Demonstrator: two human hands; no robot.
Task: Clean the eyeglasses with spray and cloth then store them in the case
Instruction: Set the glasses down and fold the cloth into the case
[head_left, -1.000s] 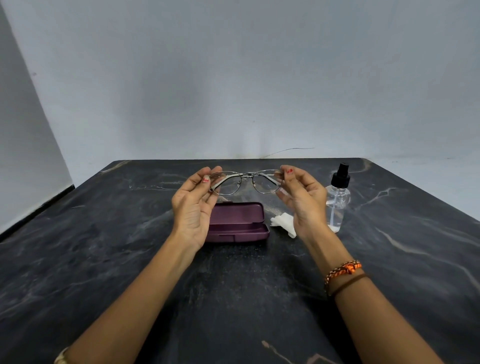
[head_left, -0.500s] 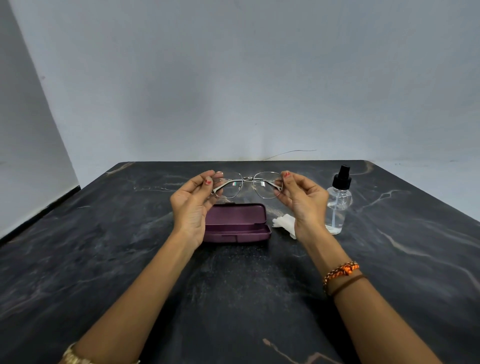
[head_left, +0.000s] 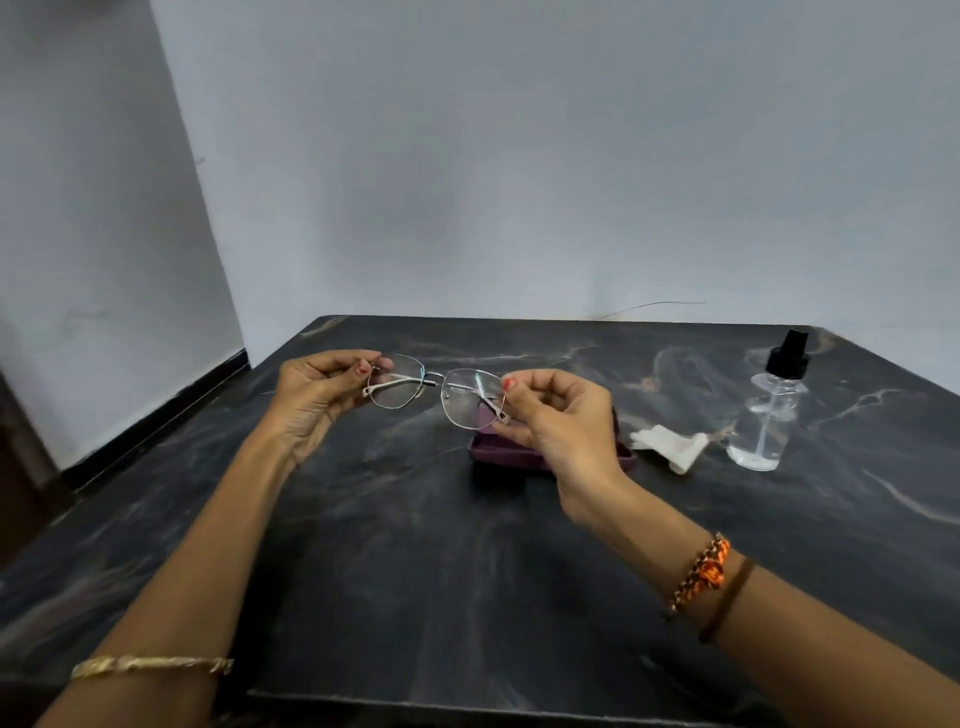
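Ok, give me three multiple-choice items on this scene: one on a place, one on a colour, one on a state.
1. Where does the spray bottle stand?
A. left of the case
B. right of the cloth
C. inside the case

2. What colour is the case?
A. purple
B. yellow
C. white

3. How are the eyeglasses held?
A. lying on the table
B. by one hand only
C. off the table, by both hands

Key: 1 B, the bottle stands on the table just right of the white cloth. 2 A, its open shell shows purple. 3 C, the left hand and the right hand each pinch one end of the frame.
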